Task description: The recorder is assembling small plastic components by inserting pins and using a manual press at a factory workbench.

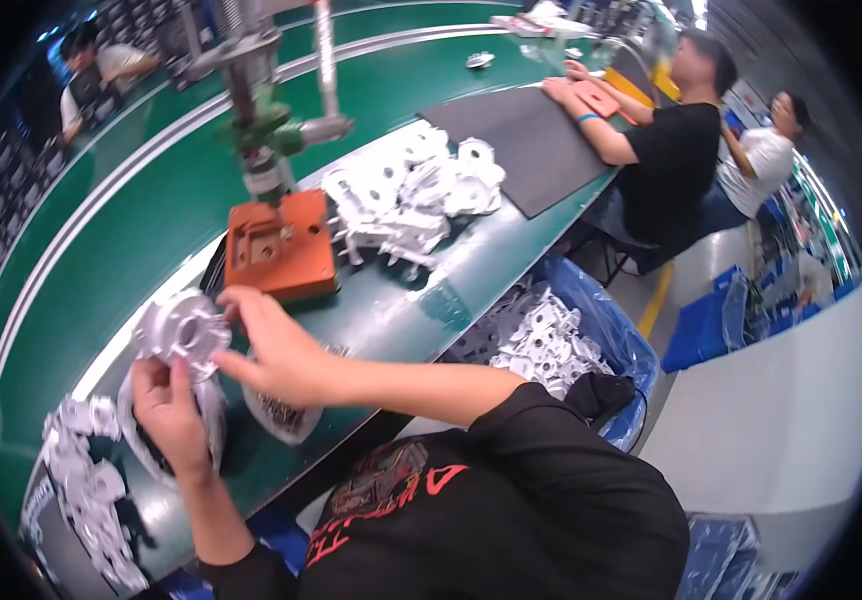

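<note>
I hold a silver cast metal part (184, 328) with a round central opening above the left end of the workbench. My left hand (173, 415) grips its lower edge, thumb in front. My right hand (276, 350) curves around the part's right side, its thumb and index finger spread at the edge. Right under the part is a round, pale-rimmed container (213, 425), mostly hidden by my left hand. Beside it, a bag or bowl of small dark metal pieces (286, 415) sits below my right forearm. The orange fixture block (286, 250) under the press is just beyond my right hand.
A green press (271, 140) stands over the fixture. Silver castings are heaped right of it (416, 190), at the near left (86, 490), and in a blue-lined bin (551, 345) below the bench. Farther right, a person (666, 150) handles an orange block on a dark mat (521, 150).
</note>
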`<state>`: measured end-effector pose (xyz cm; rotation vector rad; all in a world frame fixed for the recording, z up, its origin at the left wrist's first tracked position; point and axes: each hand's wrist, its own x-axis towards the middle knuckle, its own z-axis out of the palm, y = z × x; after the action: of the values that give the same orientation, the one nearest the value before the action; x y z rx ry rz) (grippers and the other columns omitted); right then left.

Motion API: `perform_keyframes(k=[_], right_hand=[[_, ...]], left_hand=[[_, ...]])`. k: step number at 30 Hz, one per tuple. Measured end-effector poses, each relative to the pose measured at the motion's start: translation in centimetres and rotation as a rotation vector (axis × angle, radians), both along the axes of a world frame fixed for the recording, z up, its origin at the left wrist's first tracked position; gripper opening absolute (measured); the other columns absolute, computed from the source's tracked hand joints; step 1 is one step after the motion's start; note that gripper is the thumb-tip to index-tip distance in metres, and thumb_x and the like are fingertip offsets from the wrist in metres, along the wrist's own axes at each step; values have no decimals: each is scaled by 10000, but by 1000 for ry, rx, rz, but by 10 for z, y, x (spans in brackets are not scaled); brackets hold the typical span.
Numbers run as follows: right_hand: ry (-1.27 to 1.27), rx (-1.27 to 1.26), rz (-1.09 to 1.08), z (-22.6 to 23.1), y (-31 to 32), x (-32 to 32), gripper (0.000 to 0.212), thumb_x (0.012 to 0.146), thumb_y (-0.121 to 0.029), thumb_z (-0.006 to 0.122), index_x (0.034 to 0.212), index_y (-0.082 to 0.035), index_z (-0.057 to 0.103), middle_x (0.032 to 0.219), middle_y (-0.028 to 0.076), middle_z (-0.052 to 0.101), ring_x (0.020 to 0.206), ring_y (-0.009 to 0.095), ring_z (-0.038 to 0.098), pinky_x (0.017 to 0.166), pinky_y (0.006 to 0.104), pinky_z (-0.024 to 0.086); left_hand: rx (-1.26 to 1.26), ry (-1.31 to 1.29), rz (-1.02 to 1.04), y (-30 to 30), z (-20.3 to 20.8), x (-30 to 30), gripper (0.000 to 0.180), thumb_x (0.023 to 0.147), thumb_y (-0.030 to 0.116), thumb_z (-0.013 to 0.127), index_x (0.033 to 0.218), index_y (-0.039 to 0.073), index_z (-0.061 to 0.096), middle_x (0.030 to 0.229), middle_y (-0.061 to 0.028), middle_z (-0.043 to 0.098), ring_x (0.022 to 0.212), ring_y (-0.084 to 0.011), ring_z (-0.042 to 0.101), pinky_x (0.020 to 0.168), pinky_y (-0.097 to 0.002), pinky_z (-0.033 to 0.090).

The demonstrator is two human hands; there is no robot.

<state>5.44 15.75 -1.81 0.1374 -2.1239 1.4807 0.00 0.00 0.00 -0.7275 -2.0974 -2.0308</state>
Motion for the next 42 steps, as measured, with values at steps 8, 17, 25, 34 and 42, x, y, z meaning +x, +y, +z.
perform_keyframes(k=[8, 17, 25, 34, 42], right_hand=[[120, 555, -36, -39, 2, 32, 230, 669, -89, 627, 884, -52, 556, 917, 102, 480, 854, 288, 494, 745, 389, 426], [139, 573, -21, -52, 8, 40, 145, 681, -111, 600, 802, -32, 584, 924, 118, 518, 924, 289, 482, 820, 384, 404], [132, 554, 8, -52, 11, 39, 120, 693, -116, 586, 773, -30, 603, 892, 115, 508, 910, 288, 478, 809, 382, 404], [135, 553, 4, -51, 9, 38, 107, 718, -115, 579, 761, -17, 574, 898, 132, 492, 889, 302, 481, 793, 395, 414], [105, 566, 19, -50, 12, 40, 116, 707, -101, 572, 778, -9, 572, 905, 141, 506, 897, 302, 488, 805, 388, 421]], left_hand=[[-887, 772, -106, 84, -32, -67, 70, 795, 35, 569, 832, 27, 509, 802, -161, 575, 701, -351, 584, 611, -400, 470], [-824, 1061, -8, 141, -58, -97, 127, 752, 42, 559, 879, 45, 562, 937, -141, 584, 770, -299, 607, 644, -389, 502], [-781, 984, -91, 139, -54, -93, 82, 765, 60, 562, 839, 35, 585, 943, -140, 583, 783, -313, 598, 673, -409, 491], [-823, 815, -250, 131, -47, -95, 110, 832, 66, 530, 874, -7, 600, 942, -161, 566, 841, -350, 564, 751, -438, 460], [-798, 377, -204, 47, -6, -54, 210, 838, 93, 555, 1026, 1, 565, 1002, -192, 584, 914, -352, 555, 823, -405, 435]])
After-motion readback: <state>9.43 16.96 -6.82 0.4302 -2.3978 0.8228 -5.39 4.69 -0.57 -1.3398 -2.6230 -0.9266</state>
